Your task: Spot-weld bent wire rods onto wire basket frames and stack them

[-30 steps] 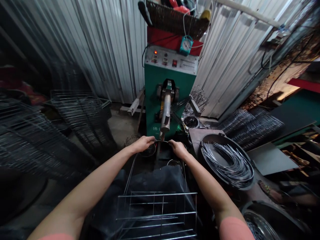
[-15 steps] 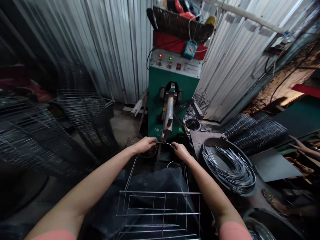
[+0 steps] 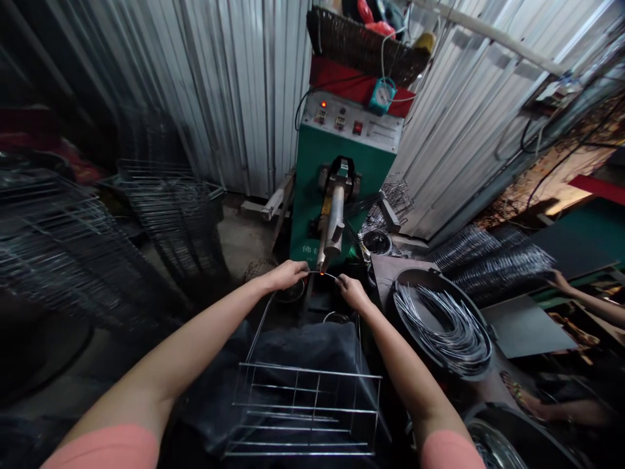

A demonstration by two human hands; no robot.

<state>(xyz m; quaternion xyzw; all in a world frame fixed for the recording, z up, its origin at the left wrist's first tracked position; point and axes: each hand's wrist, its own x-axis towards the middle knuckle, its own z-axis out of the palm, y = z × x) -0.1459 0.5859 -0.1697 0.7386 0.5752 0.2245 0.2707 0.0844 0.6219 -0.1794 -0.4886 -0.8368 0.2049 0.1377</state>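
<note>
Wire basket frame [image 3: 305,407] rests on a dark cloth [image 3: 303,352], with its top wire rising to the lower electrode arm [image 3: 334,225] of a green spot welder [image 3: 312,185], where a small orange glow [image 3: 321,273] shows. The left hand [image 3: 288,275] and right hand [image 3: 352,292] sit just either side of the glow, fingers closed around the wire. Near the bench's right side, a round black tray [image 3: 415,277] holds curved wire rods [image 3: 442,326].

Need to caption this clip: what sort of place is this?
Probably a small wire-goods workshop: a green spot-welding machine, stacked welded wire racks, and bent wire rods, all inside corrugated metal walls.
</note>
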